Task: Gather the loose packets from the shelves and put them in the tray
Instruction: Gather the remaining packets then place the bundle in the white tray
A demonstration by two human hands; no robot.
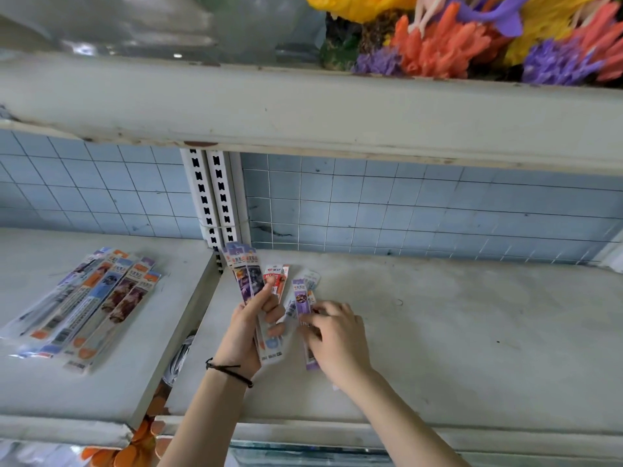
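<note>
Head view: the left hand (251, 326) grips a fan of packets (251, 274); at 3 o'clock from it, the right hand (332, 332) pinches a purple packet (302, 299) on the shelf (438, 332). Adding it may loosen the slick fan, dropping packets into the gap (182, 348) at 7 o'clock.

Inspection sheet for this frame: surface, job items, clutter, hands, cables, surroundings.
Surface: pale right shelf, worn and speckled; left shelf beside it.
Job's things: fan of packets in the left hand; purple packet on the right shelf, a few more under it; pile of packets on the left shelf; tray not in view.
Clutter: coral ornaments on the upper shelf.
Hands: left hand grips the fan; right hand pinches the purple packet.
Cables: nothing seen.
Surroundings: blue tiled wall behind a wire grid; slotted upright.
</note>
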